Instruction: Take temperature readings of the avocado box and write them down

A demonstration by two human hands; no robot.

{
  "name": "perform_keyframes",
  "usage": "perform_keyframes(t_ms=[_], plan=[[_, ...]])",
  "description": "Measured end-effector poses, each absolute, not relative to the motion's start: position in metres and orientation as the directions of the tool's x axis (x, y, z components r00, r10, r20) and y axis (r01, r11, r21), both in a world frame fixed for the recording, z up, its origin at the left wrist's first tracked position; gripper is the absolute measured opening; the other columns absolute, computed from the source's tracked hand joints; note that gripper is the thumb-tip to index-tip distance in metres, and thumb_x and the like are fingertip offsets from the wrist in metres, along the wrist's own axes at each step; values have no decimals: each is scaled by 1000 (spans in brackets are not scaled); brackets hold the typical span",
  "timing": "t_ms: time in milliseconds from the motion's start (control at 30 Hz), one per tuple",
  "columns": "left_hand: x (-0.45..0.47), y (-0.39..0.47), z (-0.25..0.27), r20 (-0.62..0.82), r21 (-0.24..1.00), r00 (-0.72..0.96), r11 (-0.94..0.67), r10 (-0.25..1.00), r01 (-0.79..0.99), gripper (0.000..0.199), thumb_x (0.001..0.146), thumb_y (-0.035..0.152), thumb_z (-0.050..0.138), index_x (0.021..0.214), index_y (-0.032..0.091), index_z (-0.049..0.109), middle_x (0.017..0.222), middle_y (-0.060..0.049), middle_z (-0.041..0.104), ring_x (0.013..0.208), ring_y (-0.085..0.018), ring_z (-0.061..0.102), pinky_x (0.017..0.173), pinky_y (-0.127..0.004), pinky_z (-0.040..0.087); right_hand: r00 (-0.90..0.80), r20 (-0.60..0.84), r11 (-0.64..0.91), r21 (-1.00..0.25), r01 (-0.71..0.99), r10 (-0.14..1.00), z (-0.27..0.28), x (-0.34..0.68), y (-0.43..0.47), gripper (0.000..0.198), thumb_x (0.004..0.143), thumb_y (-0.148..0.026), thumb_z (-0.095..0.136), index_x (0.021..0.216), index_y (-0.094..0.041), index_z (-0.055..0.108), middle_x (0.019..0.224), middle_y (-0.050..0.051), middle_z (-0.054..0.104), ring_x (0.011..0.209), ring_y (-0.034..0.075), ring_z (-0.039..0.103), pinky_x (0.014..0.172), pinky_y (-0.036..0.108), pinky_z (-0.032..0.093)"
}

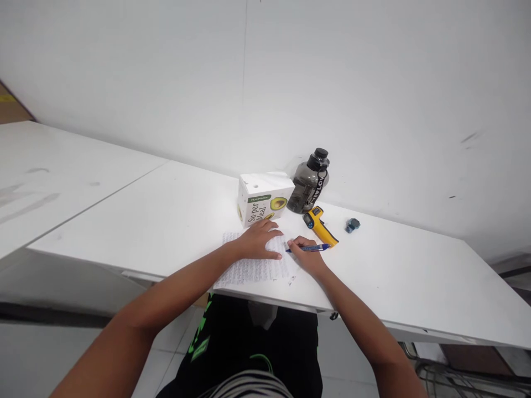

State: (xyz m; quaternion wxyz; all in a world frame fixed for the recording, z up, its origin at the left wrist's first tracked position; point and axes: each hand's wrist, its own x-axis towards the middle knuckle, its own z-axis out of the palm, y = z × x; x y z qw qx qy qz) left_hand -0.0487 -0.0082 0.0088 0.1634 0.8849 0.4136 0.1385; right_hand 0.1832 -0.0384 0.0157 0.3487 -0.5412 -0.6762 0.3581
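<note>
A sheet of paper (244,272) covered in handwriting lies near the table's front edge. My left hand (259,241) rests on it with the fingers spread, holding nothing. In my right hand (306,255) is a blue pen (317,248), its tip at the right side of the paper. Just behind my left hand stands a white box (265,196) with avocado pictures and the words "Super Meal". A yellow infrared thermometer (321,226) lies on the table beyond my right hand.
A dark translucent water bottle (307,185) with a strap stands behind the thermometer, beside the box. Farther right lies a small blue-black wristwatch (352,225). The white table (398,265) runs along a white wall (199,83). Cables (456,381) hang below the table at right.
</note>
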Motion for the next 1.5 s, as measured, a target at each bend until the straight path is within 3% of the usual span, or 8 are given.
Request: perform_keyframes(t_ms=[333,1500], plan=[[-50,-8,7,98,424,618,-594,780,683,84,82,77,71,148,26,62,160,-15,53,153,-42,41,127,-58,32,-198,64,152,-870,469,978,16,183,-36,36,81,-53,62,59,-25,54,57,-2,55,58,16,48,58,30,40],[-48,-10,9,69,416,628,-595,775,688,82,85,71,72,151,25,59,163,-16,50,155,-42,39,128,-59,30,-173,55,132,-873,470,983,15,185,-35,39,82,-58,59,61,-25,55,59,-1,55,60,17,48,59,32,41]])
